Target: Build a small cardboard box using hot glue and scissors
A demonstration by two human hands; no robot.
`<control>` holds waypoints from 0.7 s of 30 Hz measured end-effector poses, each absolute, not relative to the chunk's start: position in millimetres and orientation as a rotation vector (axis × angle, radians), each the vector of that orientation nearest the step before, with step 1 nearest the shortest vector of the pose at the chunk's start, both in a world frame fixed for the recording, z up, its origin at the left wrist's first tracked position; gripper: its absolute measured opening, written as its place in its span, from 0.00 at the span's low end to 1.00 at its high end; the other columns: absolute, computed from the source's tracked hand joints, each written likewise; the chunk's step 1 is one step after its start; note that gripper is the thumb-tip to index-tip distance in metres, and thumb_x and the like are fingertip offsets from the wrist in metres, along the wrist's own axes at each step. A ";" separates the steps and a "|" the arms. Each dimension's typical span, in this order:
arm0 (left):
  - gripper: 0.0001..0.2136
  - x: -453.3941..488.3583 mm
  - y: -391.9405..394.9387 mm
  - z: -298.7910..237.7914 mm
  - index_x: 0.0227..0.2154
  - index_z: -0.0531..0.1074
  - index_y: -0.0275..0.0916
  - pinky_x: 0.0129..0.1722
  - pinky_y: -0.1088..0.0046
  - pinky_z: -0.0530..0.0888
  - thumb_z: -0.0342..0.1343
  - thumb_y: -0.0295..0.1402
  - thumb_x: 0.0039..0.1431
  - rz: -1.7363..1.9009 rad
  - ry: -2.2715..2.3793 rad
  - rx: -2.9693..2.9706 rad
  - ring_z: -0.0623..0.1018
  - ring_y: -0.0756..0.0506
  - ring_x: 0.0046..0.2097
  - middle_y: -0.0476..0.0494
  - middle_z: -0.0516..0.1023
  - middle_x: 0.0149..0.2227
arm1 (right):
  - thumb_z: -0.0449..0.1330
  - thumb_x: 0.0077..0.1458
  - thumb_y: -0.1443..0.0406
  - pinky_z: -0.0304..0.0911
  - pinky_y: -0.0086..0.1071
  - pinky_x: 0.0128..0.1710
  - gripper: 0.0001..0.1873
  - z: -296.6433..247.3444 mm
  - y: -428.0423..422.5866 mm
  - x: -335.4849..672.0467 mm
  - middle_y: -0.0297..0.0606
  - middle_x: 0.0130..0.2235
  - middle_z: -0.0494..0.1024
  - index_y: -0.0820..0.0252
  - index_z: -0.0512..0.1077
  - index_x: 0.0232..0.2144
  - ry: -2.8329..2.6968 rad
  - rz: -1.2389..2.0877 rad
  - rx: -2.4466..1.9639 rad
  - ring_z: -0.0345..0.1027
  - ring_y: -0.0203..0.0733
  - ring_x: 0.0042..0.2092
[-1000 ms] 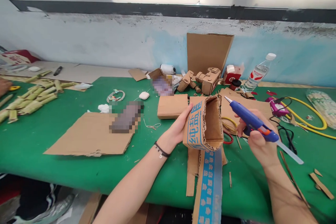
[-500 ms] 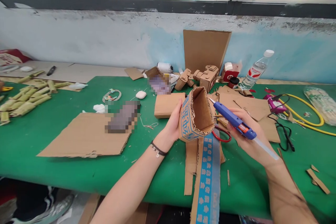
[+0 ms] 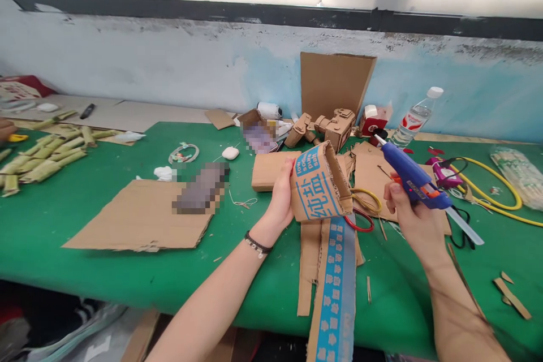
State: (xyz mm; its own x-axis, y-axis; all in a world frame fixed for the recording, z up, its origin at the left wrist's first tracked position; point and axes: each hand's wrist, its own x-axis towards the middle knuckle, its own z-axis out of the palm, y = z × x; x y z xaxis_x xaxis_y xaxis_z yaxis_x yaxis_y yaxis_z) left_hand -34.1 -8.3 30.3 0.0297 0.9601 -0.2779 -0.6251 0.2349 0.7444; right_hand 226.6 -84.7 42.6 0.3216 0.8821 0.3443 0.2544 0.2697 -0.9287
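The person's two forearms were bare along their whole visible length. A thin dark bracelet (image 3: 255, 243) circled the wrist of the left hand (image 3: 282, 201), a cord strung with small beads, a few of them pale and glinting. Beyond the bracelet, the right hand (image 3: 413, 220) and its wrist were bare.

Water bottle (image 3: 413, 117), bamboo pieces (image 3: 51, 153) — green table (image 3: 106, 271).

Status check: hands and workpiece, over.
Left hand grips folded cardboard piece. Right hand holds blue glue gun, nozzle apart from it. Cardboard strips lie beneath.
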 end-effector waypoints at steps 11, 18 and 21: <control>0.17 -19.3 -19.9 18.2 0.42 0.80 0.41 0.51 0.71 0.76 0.71 0.51 0.70 1.585 1.096 0.885 0.85 0.42 0.48 0.45 0.88 0.44 | 0.66 0.72 0.44 0.78 0.52 0.58 0.19 23.3 -93.5 172.1 0.41 0.50 0.88 0.49 0.76 0.50 -1.170 0.641 -1.302 0.85 0.55 0.55; 0.23 2.9 -39.4 18.7 0.48 0.78 0.41 0.57 0.66 0.79 0.76 0.52 0.64 1.475 1.024 0.777 0.86 0.37 0.55 0.38 0.90 0.51 | 0.66 0.68 0.39 0.72 0.51 0.48 0.24 -3.2 -81.5 173.8 0.43 0.38 0.85 0.51 0.76 0.40 -1.047 0.369 -1.527 0.81 0.62 0.44; 0.25 2.2 -42.5 18.4 0.50 0.78 0.42 0.63 0.65 0.77 0.77 0.53 0.62 1.422 0.941 0.705 0.85 0.36 0.62 0.38 0.90 0.56 | 0.69 0.66 0.39 0.70 0.49 0.47 0.24 -6.8 -74.0 180.3 0.43 0.37 0.83 0.51 0.77 0.38 -1.001 0.374 -1.527 0.79 0.63 0.46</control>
State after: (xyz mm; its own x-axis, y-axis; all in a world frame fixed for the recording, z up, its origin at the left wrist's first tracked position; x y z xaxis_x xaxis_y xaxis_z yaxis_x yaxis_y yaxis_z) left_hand 2.2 -42.5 18.4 -0.0854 0.9895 -0.1166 -0.4939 0.0596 0.8675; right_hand 180.3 -74.0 -6.8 0.5760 0.7595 0.3023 0.3747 0.0833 -0.9234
